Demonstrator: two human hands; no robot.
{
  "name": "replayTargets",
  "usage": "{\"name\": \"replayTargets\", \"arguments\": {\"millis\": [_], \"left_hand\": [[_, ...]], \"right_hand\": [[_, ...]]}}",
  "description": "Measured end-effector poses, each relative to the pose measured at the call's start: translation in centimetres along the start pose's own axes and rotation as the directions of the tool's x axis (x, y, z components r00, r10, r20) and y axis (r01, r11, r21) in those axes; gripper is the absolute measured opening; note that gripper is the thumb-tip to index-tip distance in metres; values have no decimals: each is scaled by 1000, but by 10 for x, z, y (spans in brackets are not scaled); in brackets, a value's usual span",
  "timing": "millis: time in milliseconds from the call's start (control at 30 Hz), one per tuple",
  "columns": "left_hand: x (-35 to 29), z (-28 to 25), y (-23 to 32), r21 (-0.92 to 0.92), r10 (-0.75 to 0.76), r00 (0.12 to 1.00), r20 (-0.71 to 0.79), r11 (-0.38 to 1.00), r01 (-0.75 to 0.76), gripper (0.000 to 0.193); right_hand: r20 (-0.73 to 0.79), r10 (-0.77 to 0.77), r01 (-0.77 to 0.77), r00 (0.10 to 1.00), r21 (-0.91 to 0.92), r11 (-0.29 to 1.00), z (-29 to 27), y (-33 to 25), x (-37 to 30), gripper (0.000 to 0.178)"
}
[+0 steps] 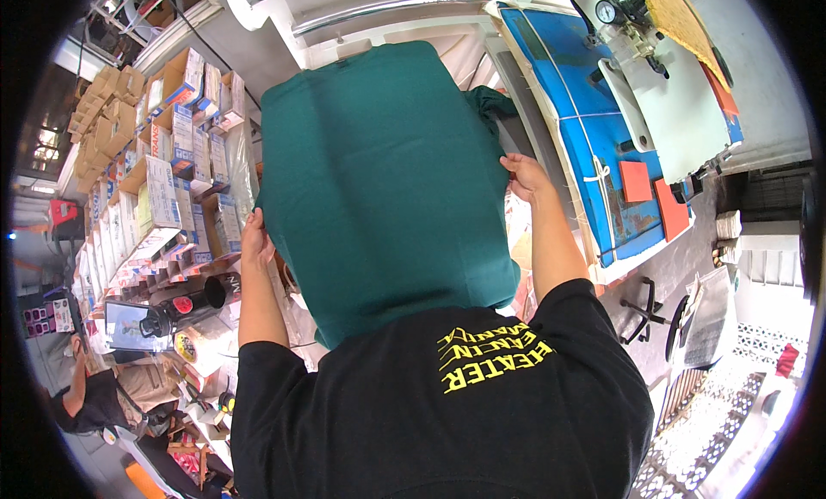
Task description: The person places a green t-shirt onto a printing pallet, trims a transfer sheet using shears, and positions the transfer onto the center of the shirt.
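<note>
- A dark green cloth garment, smooth and taut over a broad shape with rounded upper corners (379,181), lies in front of the person, between the two hands; what supports it is hidden under the cloth.
- The left hand (255,237) is at the garment's left edge, below its middle, fingers bent and partly closed; whether the cloth is pinched between them I cannot tell.
- The right hand (527,176) is at the right edge, somewhat higher, fingers half curled with the tips at the cloth; how firm a hold it has I cannot tell.
- The garment's far edge lies near a polished metal bar (387,14); its near edge runs down to the person's black T-shirt (447,430), which hides part of it.
- Past the upper right edge, a bunched fold of the same green cloth (490,103) sticks out toward a blue flat panel tied with white cord (576,77).
- Room on the right is narrow: the right forearm passes close beside the panel's pale border.
- On the left, stacked cardboard boxes (181,138) stand near the garment's edge, with a thin gap between.
- Beside the left forearm, a black cylindrical container (196,301) limits sideways movement.
</note>
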State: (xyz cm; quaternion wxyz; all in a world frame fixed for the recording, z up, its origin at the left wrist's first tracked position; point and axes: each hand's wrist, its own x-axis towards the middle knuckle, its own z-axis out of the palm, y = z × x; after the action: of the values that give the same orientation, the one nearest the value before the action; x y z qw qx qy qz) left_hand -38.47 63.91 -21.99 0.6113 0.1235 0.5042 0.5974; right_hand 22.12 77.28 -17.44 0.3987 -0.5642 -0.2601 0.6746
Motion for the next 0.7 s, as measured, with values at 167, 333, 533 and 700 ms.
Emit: {"name": "replayTargets", "arguments": {"millis": [167, 333, 533, 700], "left_hand": [[-15, 13, 4, 1, -4, 989, -147, 1000, 4, 31], [-45, 8, 7, 96, -168, 974, 149, 983, 155, 36], [-79, 10, -20, 61, -127, 989, 71, 991, 123, 34], [-116, -23, -33, 45, -163, 967, 196, 986, 158, 38]], "right_hand": [[-123, 28, -38, 992, -83, 996, 16, -3, -23, 29], [91, 12, -19, 996, 79, 997, -26, 21, -30, 33], [-49, 10, -9, 999, 22, 1000, -6, 30, -43, 39], [283, 39, -75, 958, 117, 990, -37, 56, -75, 38]]}}
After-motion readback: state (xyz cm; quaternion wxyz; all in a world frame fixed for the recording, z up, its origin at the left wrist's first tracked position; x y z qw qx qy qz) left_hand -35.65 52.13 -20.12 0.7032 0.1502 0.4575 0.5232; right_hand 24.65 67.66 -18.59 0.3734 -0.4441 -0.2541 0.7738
